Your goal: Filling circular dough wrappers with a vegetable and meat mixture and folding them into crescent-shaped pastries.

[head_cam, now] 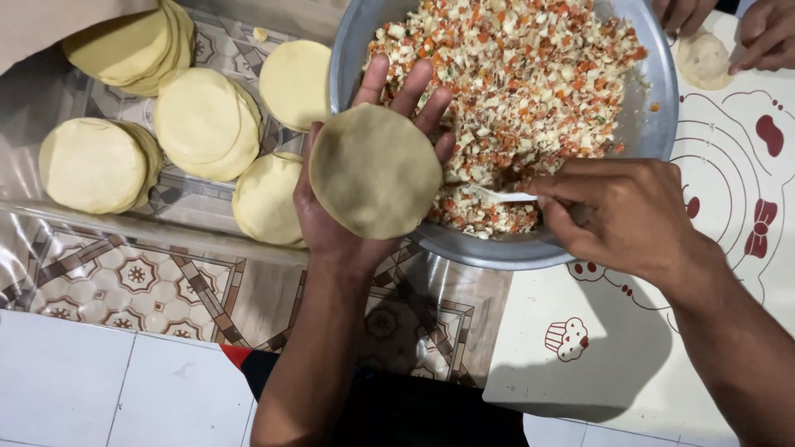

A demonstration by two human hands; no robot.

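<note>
Nearest the camera, the left hand [348, 207] lay palm up and spread wide, carrying a round dough disc [375, 170] flat across palm and fingers, its fingertips reaching over the near rim of the metal bowl [662, 108]. The right hand [621, 215] was closed around the handle of a white spoon [501, 195], whose tip was sunk in the chopped filling [513, 74] at the near side of the bowl. That filling was a diced mix of pale, orange and green bits, heaped across most of the bowl.

Below the hands the desk was covered by a patterned tablecloth [124, 281] under clear plastic, with a white mat [613, 348] printed with red cupcakes and bows on the right, partly under the bowl.

Left of the bowl, stacks of dough discs [199, 124] lay close together, some overlapping, one stack touching the bowl's left rim.

Farthest off, at the top right, another person's hands [766, 33] rested beside a small dough piece [704, 60] on the mat, just past the bowl's rim.
</note>
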